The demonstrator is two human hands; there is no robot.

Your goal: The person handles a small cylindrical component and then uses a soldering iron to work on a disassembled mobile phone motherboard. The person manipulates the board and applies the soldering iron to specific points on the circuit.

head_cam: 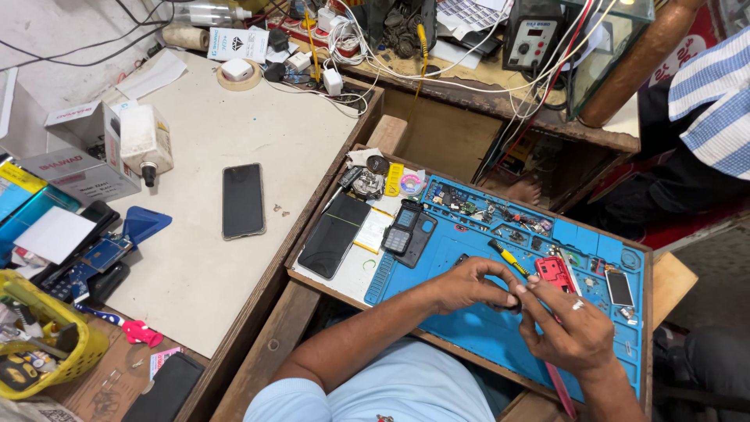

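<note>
Over a blue work mat (469, 324) my left hand (467, 285) and my right hand (574, 332) meet fingertip to fingertip, pinching a small dark part (517, 297) between them; I cannot make out what it is. A ring is on my right hand. A thin pink stick (560, 391) pokes out from under my right hand. Just beyond my fingers lie a red phone frame (556, 272) and a yellow-handled screwdriver (508, 256). Small parts and screws fill the mat's far compartments (500, 211).
A black smartphone (243, 200) lies on the white table to the left. A dark phone (334, 234) and a keypad phone (403, 228) lie left of the mat. A yellow basket (55, 344), boxes (86, 152), cables and a soldering station (531, 35) crowd the edges. Another person's striped sleeve (715, 101) is at right.
</note>
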